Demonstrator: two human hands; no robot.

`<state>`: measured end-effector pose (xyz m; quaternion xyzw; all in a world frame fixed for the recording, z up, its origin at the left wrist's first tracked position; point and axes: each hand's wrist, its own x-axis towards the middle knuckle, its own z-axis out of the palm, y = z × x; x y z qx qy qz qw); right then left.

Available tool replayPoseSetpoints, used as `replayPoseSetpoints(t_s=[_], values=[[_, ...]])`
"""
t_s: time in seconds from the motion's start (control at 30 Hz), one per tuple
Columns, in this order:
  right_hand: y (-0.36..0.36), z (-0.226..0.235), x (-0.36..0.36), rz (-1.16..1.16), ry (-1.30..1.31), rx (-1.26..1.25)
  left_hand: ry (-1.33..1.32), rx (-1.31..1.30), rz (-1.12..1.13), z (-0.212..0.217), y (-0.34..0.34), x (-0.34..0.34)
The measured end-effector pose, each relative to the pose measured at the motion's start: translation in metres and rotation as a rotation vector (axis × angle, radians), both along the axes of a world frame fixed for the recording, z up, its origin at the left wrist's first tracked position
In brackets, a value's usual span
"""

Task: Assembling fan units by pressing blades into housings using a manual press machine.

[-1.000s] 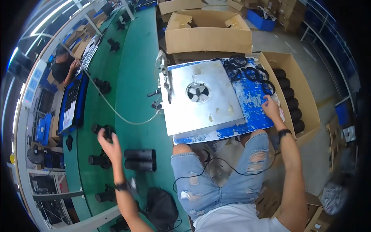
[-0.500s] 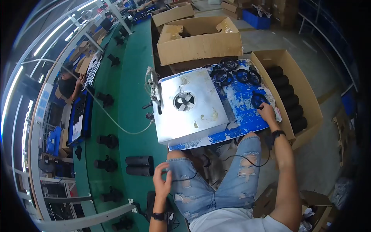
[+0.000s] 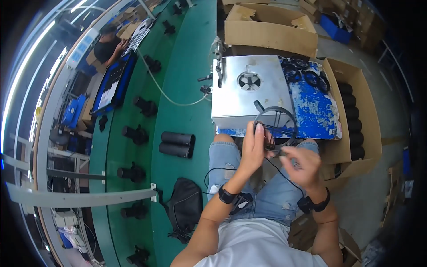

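Observation:
A black round plastic ring frame (image 3: pixel 284 131) with crossbars and a small tab is held up in front of the metal box, above my lap. My left hand (image 3: pixel 252 151) grips its left side, with the thumb against the rim. Beside the ring's lower right edge is my right hand (image 3: pixel 303 165), slightly blurred, its fingers bent and the thumb apart from the index finger. I see nothing between them. The silver metal box (image 3: pixel 231 98) has a round opening with a finned insert (image 3: pixel 249 81) in its top. More black ring frames (image 3: pixel 312 78) lie on the worn blue board (image 3: pixel 311 111).
Left stands a green bench (image 3: pixel 178 120) with two black cylinders (image 3: pixel 177 144), a black bag (image 3: pixel 184 202) and several black fittings (image 3: pixel 135 133). A carton (image 3: pixel 367 107) of black cylinders is at right, another carton (image 3: pixel 271 38) behind. A co-worker (image 3: pixel 109 46) sits far left.
My right hand has brought a ring frame from the blue board to above my lap. My left hand has risen from beside my knee and taken hold of it. The view has shifted left.

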<state>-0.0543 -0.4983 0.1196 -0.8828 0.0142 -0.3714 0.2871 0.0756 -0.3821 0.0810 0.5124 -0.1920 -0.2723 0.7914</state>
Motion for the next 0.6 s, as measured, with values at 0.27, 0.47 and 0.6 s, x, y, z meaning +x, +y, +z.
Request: replayPoseSetpoints(t_s=[0.27, 0.47, 0.6], values=[[-0.007, 0.004, 0.045, 0.348, 0.368, 1.025, -0.409, 0.229, 0.029, 0.008, 0.023, 0.011], [0.008, -0.009, 0.063, 0.387, 0.349, 1.135, -0.468, 0.201, 0.123, -0.004, 0.032, 0.025], [0.009, -0.025, 0.072, 0.252, 0.335, 1.096, -0.169, 0.014, 0.027, -0.012, 0.019, 0.023]])
